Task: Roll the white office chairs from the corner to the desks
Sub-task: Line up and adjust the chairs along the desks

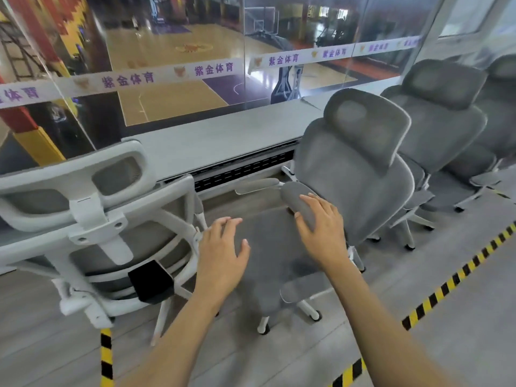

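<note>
A white-framed office chair with grey mesh (360,152) stands in front of me, its seat turned toward me. My right hand (321,227) rests on its grey armrest (298,202), fingers curled over the pad. My left hand (223,252) hovers over the seat (268,247) with its fingers spread and nothing in it. A second white chair (92,219) stands at the left with its back to me, pushed against the grey desk (223,135).
Two more grey mesh chairs (441,113) stand in a row at the right along the desk. A glass wall (173,51) rises behind the desk. Yellow-black tape (458,277) marks the grey floor at the right and bottom left.
</note>
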`<state>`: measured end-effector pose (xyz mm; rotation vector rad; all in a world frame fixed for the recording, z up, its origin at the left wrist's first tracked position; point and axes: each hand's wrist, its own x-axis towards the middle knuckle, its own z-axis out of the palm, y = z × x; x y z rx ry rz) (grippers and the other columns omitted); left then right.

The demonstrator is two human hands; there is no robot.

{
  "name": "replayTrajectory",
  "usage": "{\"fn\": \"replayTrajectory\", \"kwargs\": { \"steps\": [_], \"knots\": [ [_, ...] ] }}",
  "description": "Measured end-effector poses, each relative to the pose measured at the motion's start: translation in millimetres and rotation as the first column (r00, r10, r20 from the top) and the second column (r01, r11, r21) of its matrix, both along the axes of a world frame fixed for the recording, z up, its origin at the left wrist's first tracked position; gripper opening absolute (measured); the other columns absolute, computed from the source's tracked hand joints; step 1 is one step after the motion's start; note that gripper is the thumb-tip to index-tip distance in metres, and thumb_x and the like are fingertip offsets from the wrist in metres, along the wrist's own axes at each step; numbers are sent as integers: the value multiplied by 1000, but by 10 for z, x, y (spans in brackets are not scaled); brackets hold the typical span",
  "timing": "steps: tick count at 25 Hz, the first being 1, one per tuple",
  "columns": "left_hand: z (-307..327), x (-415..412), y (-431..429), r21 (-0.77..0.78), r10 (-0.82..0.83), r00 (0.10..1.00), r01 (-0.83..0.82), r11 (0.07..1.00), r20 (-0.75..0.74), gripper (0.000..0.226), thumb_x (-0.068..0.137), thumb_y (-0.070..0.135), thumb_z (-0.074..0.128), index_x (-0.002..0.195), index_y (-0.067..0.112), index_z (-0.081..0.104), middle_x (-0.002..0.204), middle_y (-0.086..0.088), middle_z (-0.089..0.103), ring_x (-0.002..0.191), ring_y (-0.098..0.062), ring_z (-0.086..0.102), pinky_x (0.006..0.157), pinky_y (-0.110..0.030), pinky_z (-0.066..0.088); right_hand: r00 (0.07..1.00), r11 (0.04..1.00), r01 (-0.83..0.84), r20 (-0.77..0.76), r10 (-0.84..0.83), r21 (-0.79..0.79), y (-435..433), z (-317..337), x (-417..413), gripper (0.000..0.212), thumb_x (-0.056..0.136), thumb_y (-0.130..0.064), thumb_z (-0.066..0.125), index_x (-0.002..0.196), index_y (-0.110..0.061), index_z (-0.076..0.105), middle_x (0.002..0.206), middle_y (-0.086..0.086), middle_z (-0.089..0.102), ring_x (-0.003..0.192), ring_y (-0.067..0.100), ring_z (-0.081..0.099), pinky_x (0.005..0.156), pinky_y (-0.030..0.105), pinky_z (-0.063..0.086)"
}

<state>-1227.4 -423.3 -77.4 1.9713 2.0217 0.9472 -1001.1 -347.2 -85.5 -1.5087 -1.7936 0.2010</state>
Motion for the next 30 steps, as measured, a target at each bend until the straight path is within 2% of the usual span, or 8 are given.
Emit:
{"fn": "replayTrajectory", "kwargs": {
  "steps": [6,11,15,20,23,25,27,30],
  "knots": [
    [-8,1646,272,14,-67,997,68,998,-35,42,91,29,60,132,25,52,131,0,49,119,-23,48,102,-40,41,999,999,21,29,-22,27,116,50,1536,39,95,-32,61,133,-25,60,139,-4,58,126,20,50,106,34,33],
    [18,2535,603,-19,-119,990,118,993,-77,41,92,32,57,132,26,50,133,2,48,121,-22,45,100,-38,39,997,996,81,-18,-81,31,375,26,2498,41,94,-27,67,134,-23,60,140,-2,58,129,22,50,110,40,34],
    [45,3101,1054,-14,-163,982,162,987,-96,41,93,34,55,134,26,49,134,2,48,121,-22,45,100,-37,38,994,994,106,-34,-106,-6,766,-7,3015,41,96,-31,64,137,-26,58,142,-4,57,132,20,48,113,36,30],
    [-10,3771,1699,-40,-200,980,199,979,-5,41,98,42,47,137,27,46,136,5,47,123,-20,45,104,-37,36,994,994,105,3,-105,-25,1323,-14,3527,42,97,-34,62,138,-28,56,142,-5,56,133,18,47,113,44,37],
    [-42,4188,2057,-105,-244,969,247,963,42,49,99,45,46,144,25,40,142,4,43,126,-22,45,107,-37,36,995,995,101,-3,-101,-13,1588,-29,3820,40,97,-33,63,136,-28,58,139,-5,58,130,18,51,110,44,39],
    [-72,4433,2302,-179,-217,970,233,956,106,62,99,46,49,152,21,28,149,-1,35,129,-26,43,109,-39,37,995,995,95,-11,-96,-37,1752,-58,4024,40,96,-33,63,136,-27,58,139,-5,59,129,19,51,110,44,40],
    [-91,4610,2433,-241,-124,977,165,956,176,71,99,44,53,156,18,19,155,-7,27,134,-27,40,110,-39,38,996,995,85,-24,-86,-59,1839,-114,4196,41,96,-31,65,136,-27,58,138,-4,59,129,20,52,109,44,41],
    [-141,4799,2506,-238,29,978,21,971,205,67,101,33,52,157,18,19,156,-11,29,136,-29,41,111,-37,37,998,997,-4,-70,-2,-82,2026,-142,4423,41,96,-27,66,136,-27,59,138,-5,59,128,21,51,109,42,40]
  ]
}}
